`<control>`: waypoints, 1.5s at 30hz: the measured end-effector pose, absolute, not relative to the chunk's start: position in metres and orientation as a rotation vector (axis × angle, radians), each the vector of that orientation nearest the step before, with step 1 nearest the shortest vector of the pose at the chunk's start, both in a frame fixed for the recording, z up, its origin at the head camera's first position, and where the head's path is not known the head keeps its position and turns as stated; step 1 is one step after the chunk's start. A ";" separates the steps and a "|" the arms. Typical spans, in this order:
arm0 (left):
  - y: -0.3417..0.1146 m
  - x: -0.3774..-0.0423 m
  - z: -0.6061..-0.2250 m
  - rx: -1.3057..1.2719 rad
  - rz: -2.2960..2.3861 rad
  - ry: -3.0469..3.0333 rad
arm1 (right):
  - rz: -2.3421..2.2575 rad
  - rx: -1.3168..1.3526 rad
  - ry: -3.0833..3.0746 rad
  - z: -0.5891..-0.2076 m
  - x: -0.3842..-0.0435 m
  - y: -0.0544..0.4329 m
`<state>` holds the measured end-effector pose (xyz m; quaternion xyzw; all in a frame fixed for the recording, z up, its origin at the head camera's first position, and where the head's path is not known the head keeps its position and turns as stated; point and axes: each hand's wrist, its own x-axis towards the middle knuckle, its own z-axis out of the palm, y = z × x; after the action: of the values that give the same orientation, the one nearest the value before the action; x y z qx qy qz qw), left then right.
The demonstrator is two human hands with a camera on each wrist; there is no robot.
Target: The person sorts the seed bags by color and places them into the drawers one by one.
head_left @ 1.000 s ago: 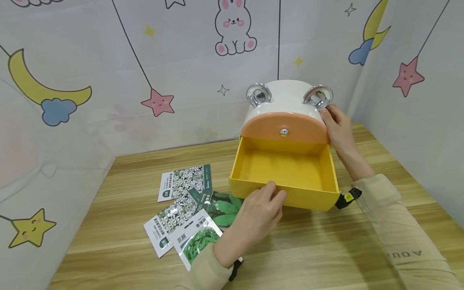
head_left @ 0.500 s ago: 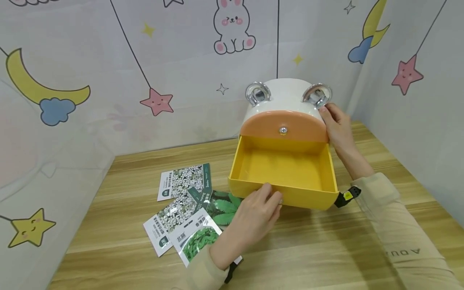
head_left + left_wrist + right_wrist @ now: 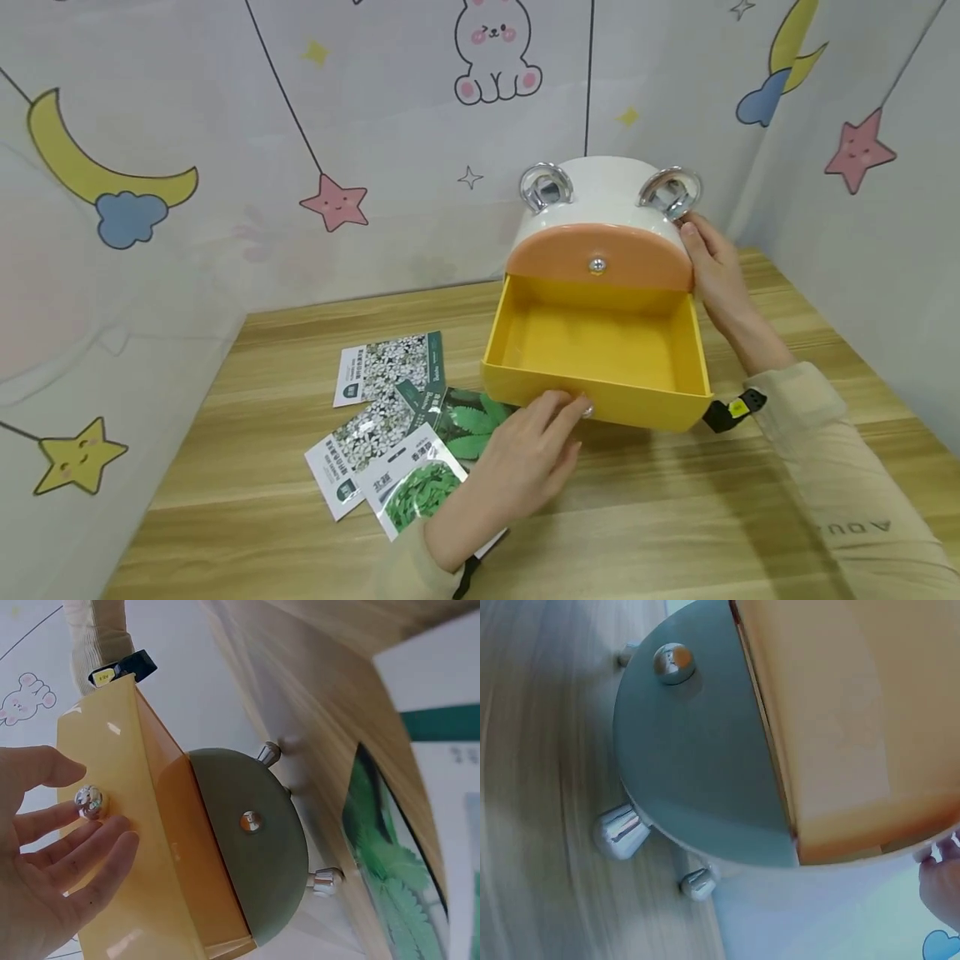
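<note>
The cabinet (image 3: 606, 196), drawer (image 3: 645, 406) already out, is being gripped by the right hand (image 3: 717, 277). Packets (image 3: 397, 367) are being kept outside it, left hand (image 3: 527, 458) spread.

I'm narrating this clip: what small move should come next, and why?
Probably shift the left hand from the knob to the top packet. The yellow drawer stands open, its bare floor showing; that packet lies over other packets; the right hand holds the white case.

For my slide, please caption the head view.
Left fingers at the round silver knob of an open yellow drawer; right fingers against its domed white and orange case; glossy printed packets nearby.
</note>
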<state>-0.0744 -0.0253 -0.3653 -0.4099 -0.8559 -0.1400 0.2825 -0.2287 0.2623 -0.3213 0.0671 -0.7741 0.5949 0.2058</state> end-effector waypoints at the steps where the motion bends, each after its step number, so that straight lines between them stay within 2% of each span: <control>1: -0.026 -0.074 -0.366 -1.105 -0.370 -2.286 | 1.656 0.191 -2.170 -0.322 -0.227 0.265; 10: -0.032 -0.067 -0.372 -1.172 -0.308 -2.338 | 1.902 0.448 -2.018 -0.331 -0.201 0.284; 21: -0.040 -0.052 -0.372 -1.209 -0.197 -2.465 | 2.126 0.626 -1.979 -0.353 -0.142 0.297; 31: -0.054 -0.042 -0.374 -1.220 -0.140 -2.515 | 1.927 0.587 -2.230 -0.345 -0.088 0.297; 41: -0.076 -0.033 -0.376 -1.238 -0.179 -2.580 | 1.135 0.226 -2.701 -0.329 -0.043 0.299; 45: -0.086 -0.031 -0.378 -1.234 -0.201 -2.597 | 0.924 0.159 -2.823 -0.325 -0.029 0.294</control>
<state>-0.0311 -0.0861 -0.3780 -0.4246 -0.8935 -0.0691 0.1293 -0.0288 0.2936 -0.3247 0.0532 -0.9458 0.3095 0.0832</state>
